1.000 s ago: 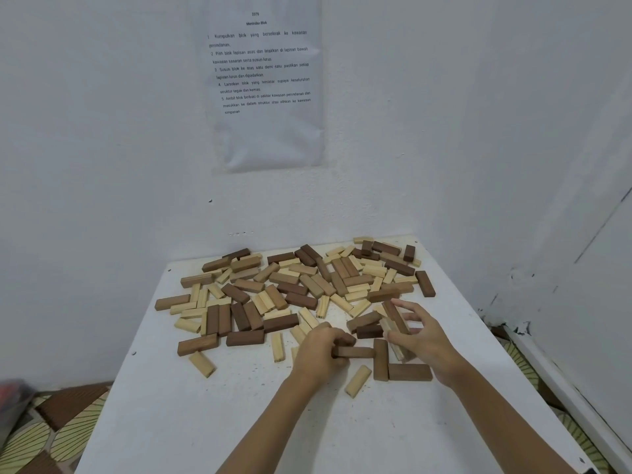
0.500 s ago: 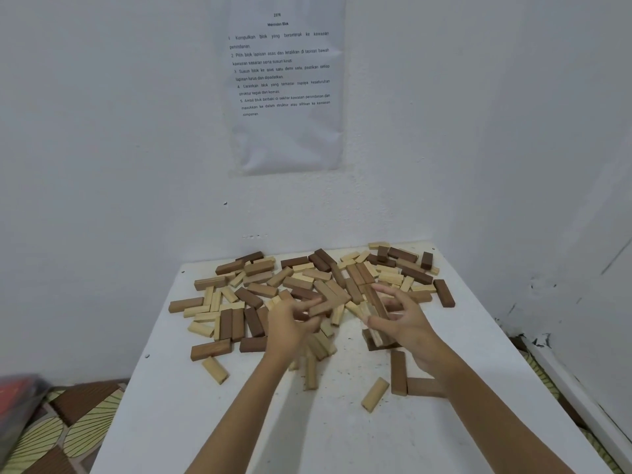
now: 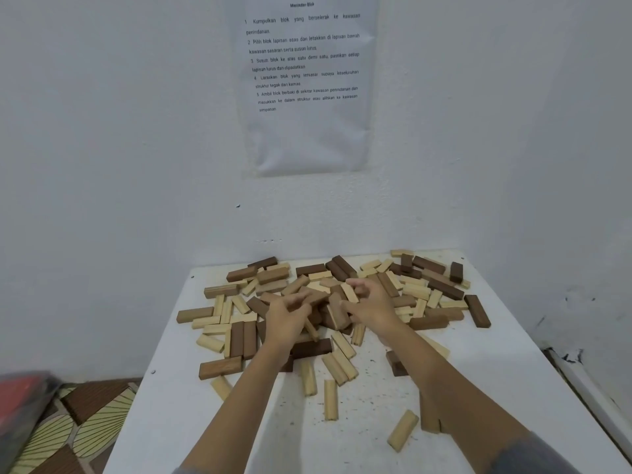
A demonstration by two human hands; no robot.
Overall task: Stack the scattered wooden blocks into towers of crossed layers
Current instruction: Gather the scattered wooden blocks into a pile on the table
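Nearest, a pale block lay alone on the white table. Beyond it, the left hand and right hand were sunk in the middle of the scattered wooden blocks, a loose, flat heap of pale and dark pieces. The fingers were curled among them, though whether either hand gripped a block could not be told. Farthest, a printed sheet hung on the wall.

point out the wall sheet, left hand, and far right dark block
wall sheet (image 3: 307,142), head view, blank lower part
left hand (image 3: 285,318), head view, back of hand
far right dark block (image 3: 477,311), head view, top face
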